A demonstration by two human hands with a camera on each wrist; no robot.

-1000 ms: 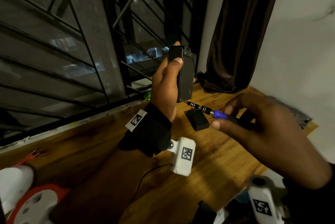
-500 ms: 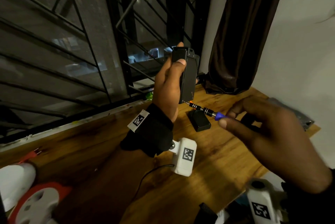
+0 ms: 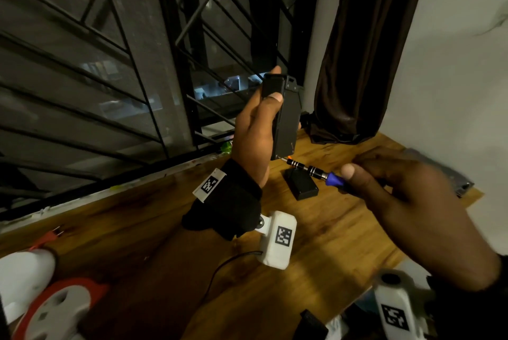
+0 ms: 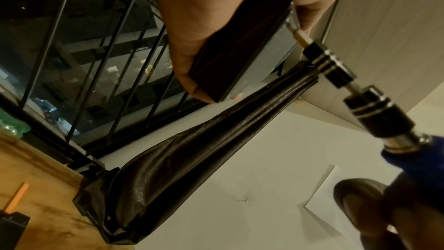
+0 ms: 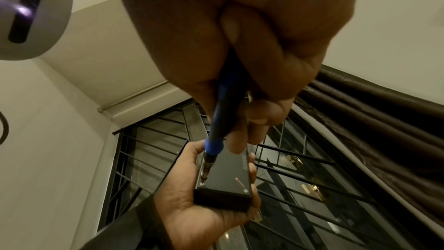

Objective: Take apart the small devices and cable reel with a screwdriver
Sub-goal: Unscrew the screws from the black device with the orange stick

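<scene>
My left hand (image 3: 257, 125) grips a flat black rectangular device (image 3: 286, 117) upright above the wooden table, thumb on its near edge. In the right wrist view the device (image 5: 227, 176) shows a ribbed face with a screw at each near corner. My right hand (image 3: 393, 196) pinches the blue handle of a screwdriver (image 3: 310, 172). Its bit sits in the lower corner screw of the device (image 4: 245, 48), seen close in the left wrist view on the screwdriver (image 4: 334, 69). A red and white cable reel (image 3: 52, 309) lies at the bottom left.
A small black box (image 3: 301, 184) lies on the wooden table (image 3: 137, 229) under the screwdriver. A barred window (image 3: 110, 64) runs along the far edge and a dark curtain (image 3: 365, 51) hangs at the back right. A grey flat object (image 3: 439, 172) lies by the right wall.
The device and screwdriver tip stay in place. My right fingers have shifted on the handle, with the thumb now forward near the blue collar.
</scene>
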